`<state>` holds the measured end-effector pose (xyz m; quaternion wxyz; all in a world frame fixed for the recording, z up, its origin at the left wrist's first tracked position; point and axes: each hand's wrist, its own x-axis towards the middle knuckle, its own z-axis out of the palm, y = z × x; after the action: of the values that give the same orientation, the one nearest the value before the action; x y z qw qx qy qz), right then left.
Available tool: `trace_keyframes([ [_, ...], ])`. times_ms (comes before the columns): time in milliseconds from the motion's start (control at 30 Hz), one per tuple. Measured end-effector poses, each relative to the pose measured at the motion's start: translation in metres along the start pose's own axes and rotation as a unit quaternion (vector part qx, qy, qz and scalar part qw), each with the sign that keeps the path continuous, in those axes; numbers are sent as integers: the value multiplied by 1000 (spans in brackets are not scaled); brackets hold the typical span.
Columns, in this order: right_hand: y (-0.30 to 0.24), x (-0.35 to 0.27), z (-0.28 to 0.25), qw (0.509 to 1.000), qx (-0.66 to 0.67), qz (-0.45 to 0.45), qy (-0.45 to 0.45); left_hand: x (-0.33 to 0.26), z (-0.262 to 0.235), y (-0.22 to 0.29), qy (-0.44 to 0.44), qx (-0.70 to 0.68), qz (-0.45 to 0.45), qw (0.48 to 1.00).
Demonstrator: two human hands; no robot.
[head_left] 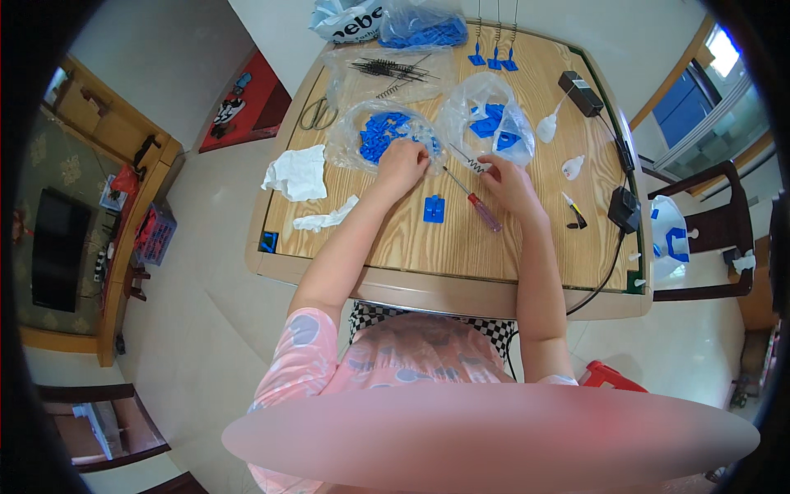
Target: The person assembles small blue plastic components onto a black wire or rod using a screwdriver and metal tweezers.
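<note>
My right hand point(510, 185) pinches a dark coiled spring wire point(475, 165), whose straight end points up and left toward the bags. At the right rim of an opened clear bag of small blue plastic pieces point(378, 136), my left hand point(403, 165) has its fingers drawn together; what they hold, if anything, is too small to make out. Between my hands lies a screwdriver point(484, 212) with a red see-through handle, its shaft pointing up-left. A blue square plastic base point(434, 209) rests on the table nearer to me.
Beyond my right hand sits a clear bag with larger blue pieces point(490, 123). More spring wires point(391, 70) lie on plastic at the back, near three springs on blue bases point(494, 62). Scissors point(318, 114) and white tissue point(296, 173) are left; black adapters point(624, 210) with cables are right.
</note>
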<state>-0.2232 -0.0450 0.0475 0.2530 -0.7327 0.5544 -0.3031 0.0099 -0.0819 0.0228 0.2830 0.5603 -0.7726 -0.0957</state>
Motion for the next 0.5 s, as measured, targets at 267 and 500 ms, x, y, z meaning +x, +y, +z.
trace_keyframes([
  [267, 3, 4, 9, 998, -50, 24, -1, 4, 4, -1, 2, 10, 20, 1000],
  [500, -13, 4, 6, 993, 76, 18, 91, -15, -23, 3, 59, -169, -10, 984],
])
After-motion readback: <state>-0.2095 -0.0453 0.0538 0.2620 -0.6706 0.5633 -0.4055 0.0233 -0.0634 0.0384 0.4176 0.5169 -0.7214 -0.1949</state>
